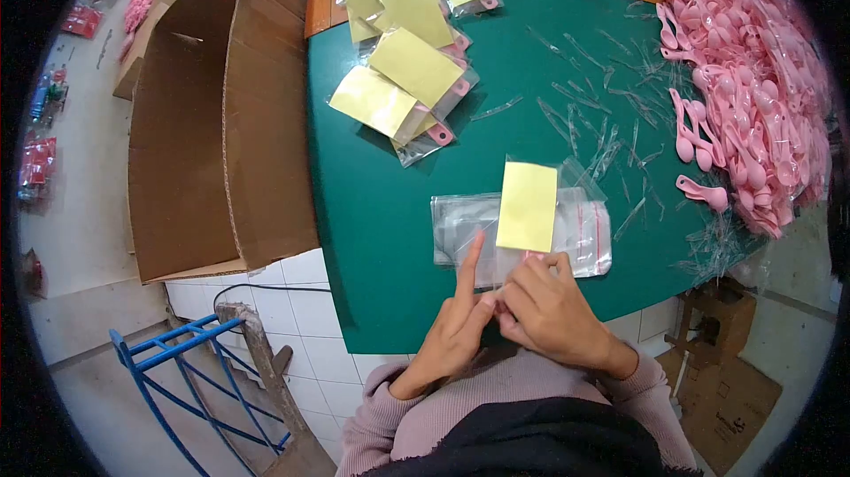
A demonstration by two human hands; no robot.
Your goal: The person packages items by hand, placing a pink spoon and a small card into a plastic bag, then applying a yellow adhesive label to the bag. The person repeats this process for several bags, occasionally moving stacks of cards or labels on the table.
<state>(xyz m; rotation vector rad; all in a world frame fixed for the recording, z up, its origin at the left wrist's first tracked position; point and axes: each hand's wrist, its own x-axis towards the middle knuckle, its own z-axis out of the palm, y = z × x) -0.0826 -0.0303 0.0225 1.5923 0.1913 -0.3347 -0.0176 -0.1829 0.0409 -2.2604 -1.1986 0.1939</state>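
My left hand (454, 333) is near the table's front edge, its index finger pointing forward and its thumb pinched against the lower end of a clear plastic bag. Curled fingers of my right hand (553, 313) grip the same end, close beside the left thumb. Inside this bag is a yellow card (529, 207); a bit of pink shows at its lower edge, mostly covered by my right fingers. Beneath lies a stack of flat clear plastic bags (589, 242) with red lines near one end.
Filled bags with yellow cards (414, 69) are piled at the back left of the green table (372, 220). Pink spoons (761, 114) heap up at the right, beside scattered clear plastic strips (606, 154). A tall cardboard box (270, 123) borders the left side; a blue metal rack (177, 340) stands lower left.
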